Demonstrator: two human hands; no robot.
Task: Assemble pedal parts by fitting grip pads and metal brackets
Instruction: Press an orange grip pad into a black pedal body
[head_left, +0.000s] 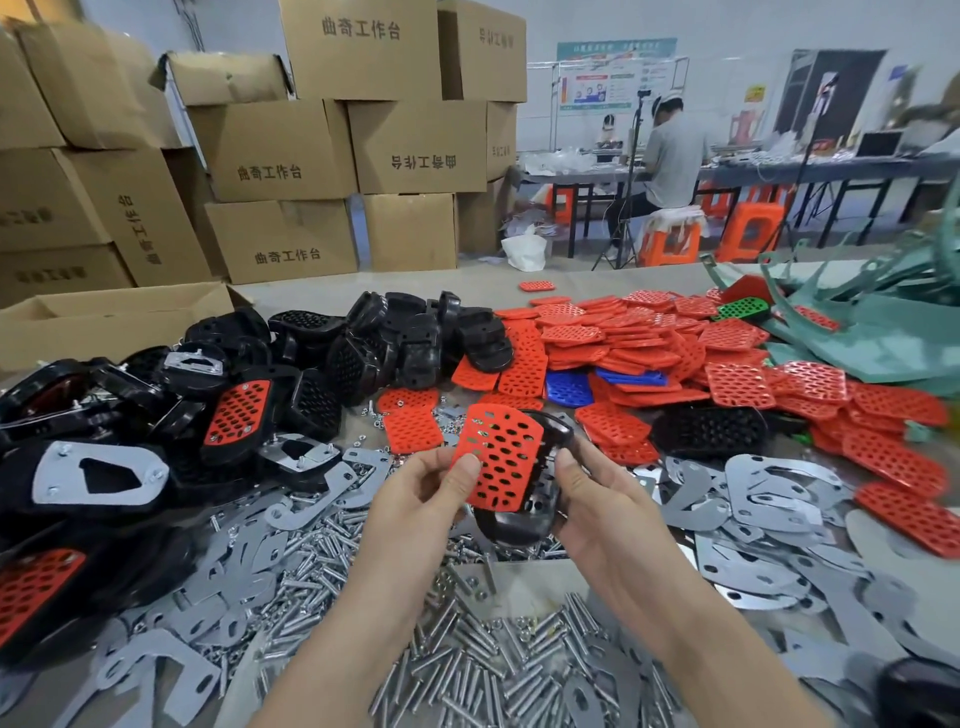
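Pinching the near left edge of a flat red perforated grip pad (501, 457) between thumb and fingertips of the left hand (415, 499), tilted up and leaned against the face of a black moulded plastic pedal body (524, 519). Cradling that body from the right and below in the right hand (597, 499), thumb on the front rim, fingers curled round behind. Holding both raised over the table (311, 301), clear of the clutter, probably to line up the pad's outline and holes with the body's face before pressing home. Judging by the pad's slant, not yet seated flat.

Ranging supplies within easy reach:
- loose red pads (623, 338) heaped beyond and to the right
- bare black pedal bodies (389, 338) piled beyond and to the left
- flat grey metal brackets (769, 499) spread to the right
- silver bolts (467, 665) heaped directly beneath the wrists

Setting finished-looking pedals (236, 415), one showing a fitted red pad, apart on the left, likely to separate done work from raw stock.

Cannot see the right fingertips behind the body, nor most of its face behind the pad. Cannot tell of any stud engaged in a hole. Cut off at the lower right corner, a dark rounded object (914, 691), not identifiable. Blurred along the far left edge, so hard to separate one black shell from the next.
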